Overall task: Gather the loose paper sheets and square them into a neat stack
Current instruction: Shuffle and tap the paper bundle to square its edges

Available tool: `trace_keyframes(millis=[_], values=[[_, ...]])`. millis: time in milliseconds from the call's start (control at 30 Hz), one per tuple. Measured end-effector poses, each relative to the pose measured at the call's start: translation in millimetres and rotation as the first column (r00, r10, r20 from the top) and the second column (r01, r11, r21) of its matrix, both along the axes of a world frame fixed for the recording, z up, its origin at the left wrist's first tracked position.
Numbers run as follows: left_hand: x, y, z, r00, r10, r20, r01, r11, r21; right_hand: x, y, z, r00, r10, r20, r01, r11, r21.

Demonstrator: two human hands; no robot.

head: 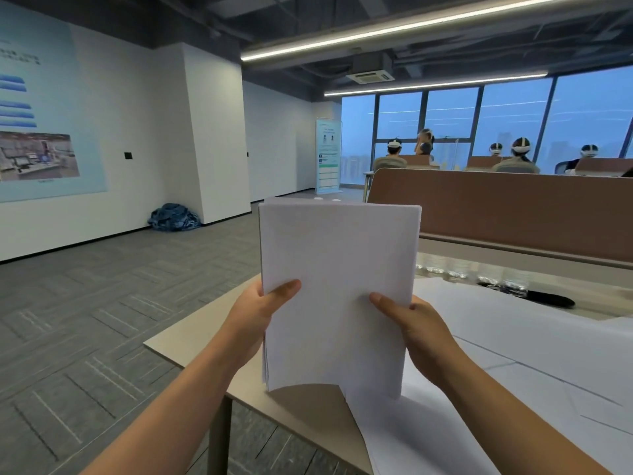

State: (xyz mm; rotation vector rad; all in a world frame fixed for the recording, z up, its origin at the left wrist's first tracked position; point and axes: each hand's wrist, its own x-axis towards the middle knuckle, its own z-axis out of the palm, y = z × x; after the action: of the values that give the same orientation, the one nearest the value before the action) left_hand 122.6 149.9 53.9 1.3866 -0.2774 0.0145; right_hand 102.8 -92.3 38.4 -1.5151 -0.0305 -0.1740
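Note:
A stack of white paper sheets (337,269) stands upright in front of me, its bottom edge just above or on the table; I cannot tell which. My left hand (260,313) grips its left edge, thumb across the front. On the stack's right edge my right hand (416,323) holds on in the same way. The top edges of the sheets are slightly uneven. More loose white sheets (513,354) lie flat on the beige table (191,341) to the right and below the stack.
Several clear water bottles (479,272) and a black object (548,298) sit near the brown desk divider (513,207). The table's left edge and a leg (219,437) border grey carpet. Several people sit at desks far back by the windows.

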Motion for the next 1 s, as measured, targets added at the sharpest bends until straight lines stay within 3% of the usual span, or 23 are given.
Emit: trace_keyframes(millis=[167, 300, 567, 767, 1000], values=[[6.4, -8.1, 5.8, 0.993, 0.113, -0.032, -0.114, 0.993, -0.028, 2.0, 4.5, 7.6, 0.999, -0.047, 0.017, 0.048, 0.998, -0.032], [5.6, 1.5, 7.6, 0.994, 0.108, 0.003, -0.108, 0.99, 0.085, 0.8, -2.5, 9.4, 0.999, -0.008, 0.035, 0.012, 0.995, -0.097], [3.3, 4.8, 31.8, 0.978, 0.129, 0.166, -0.141, 0.988, 0.063, 8.0, -7.8, 24.8, 0.989, -0.046, 0.141, 0.045, 0.999, 0.008], [4.2, -5.5, 33.9, 0.984, 0.14, 0.111, -0.137, 0.99, -0.033, 2.9, 2.9, 26.5, 0.995, -0.02, 0.095, 0.015, 0.998, 0.057], [1.6, -2.8, -1.7, 0.999, 0.032, 0.021, -0.033, 0.997, 0.065, -2.8, -1.8, 6.1, 0.998, 0.056, -0.012, -0.057, 0.996, -0.063]])
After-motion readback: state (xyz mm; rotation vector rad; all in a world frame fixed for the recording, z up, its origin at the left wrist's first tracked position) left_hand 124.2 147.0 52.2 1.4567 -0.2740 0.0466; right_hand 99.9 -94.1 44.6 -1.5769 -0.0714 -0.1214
